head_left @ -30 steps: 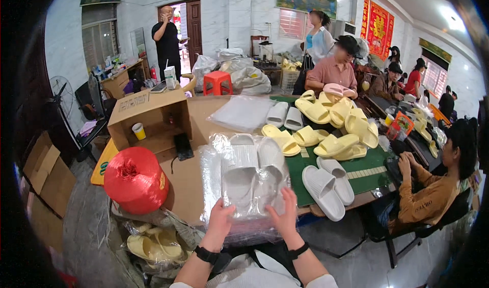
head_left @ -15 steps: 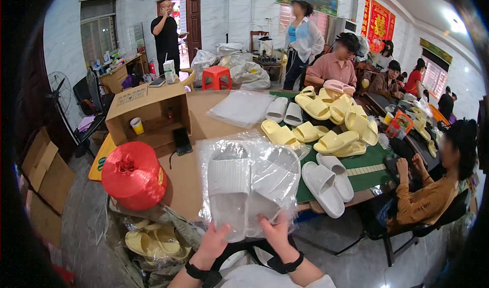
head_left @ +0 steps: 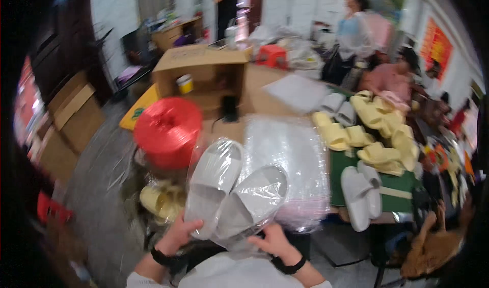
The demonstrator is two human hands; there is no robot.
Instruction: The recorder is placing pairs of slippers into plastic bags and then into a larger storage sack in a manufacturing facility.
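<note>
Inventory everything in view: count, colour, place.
Bagged slippers: two, grey, front
Table: one, brown, centre
Loose slippers: four, grey, right
Other slippers: many, yellow or pink, right, lower left
Film piles: two, clear, centre
Roll: one, red, left
Carton: one, brown, beyond roll
Cup: one, yellow-white, in carton
Phone: one, black, by carton
Stool: one, red, background
People: several, blurred, background, right
Left hand: one, bare, on bagged slippers
Right hand: one, bare, by bagged slippers

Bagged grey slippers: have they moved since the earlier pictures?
Yes: the bagged slippers have gone left, mostly off the stack of clear bags and toward the red roll.
</note>
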